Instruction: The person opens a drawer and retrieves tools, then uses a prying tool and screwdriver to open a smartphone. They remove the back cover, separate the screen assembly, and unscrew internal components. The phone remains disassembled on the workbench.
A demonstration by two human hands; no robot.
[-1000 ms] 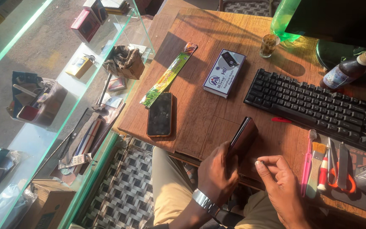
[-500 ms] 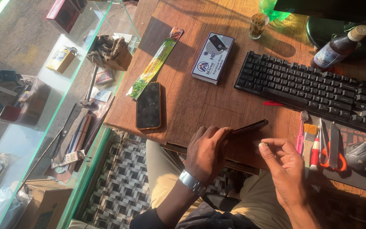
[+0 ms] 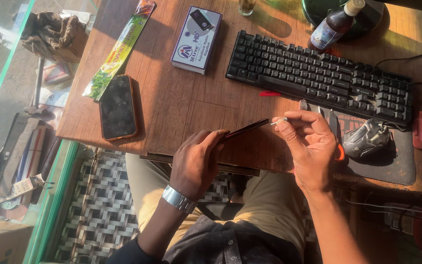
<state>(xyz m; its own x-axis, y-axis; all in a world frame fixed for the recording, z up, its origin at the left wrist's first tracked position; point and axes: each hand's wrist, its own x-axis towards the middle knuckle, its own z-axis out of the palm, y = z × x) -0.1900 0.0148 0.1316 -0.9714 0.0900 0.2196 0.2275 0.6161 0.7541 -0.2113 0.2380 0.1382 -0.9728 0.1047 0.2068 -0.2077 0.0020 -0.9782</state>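
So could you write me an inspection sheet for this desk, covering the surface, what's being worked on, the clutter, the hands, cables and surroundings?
Surface: wooden desk, sunlit, with a mouse pad at the right.
Job's things: slim dark phone, held edge-on over the desk's front edge; small thin pin close to its tip.
Clutter: black keyboard, second phone lying flat, small box, long green packet, brown bottle, mouse.
Hands: left hand grips the slim dark phone; right hand pinches the pin.
Cables: dark cable behind the keyboard.
Surroundings: glass counter at the left, holding tools.
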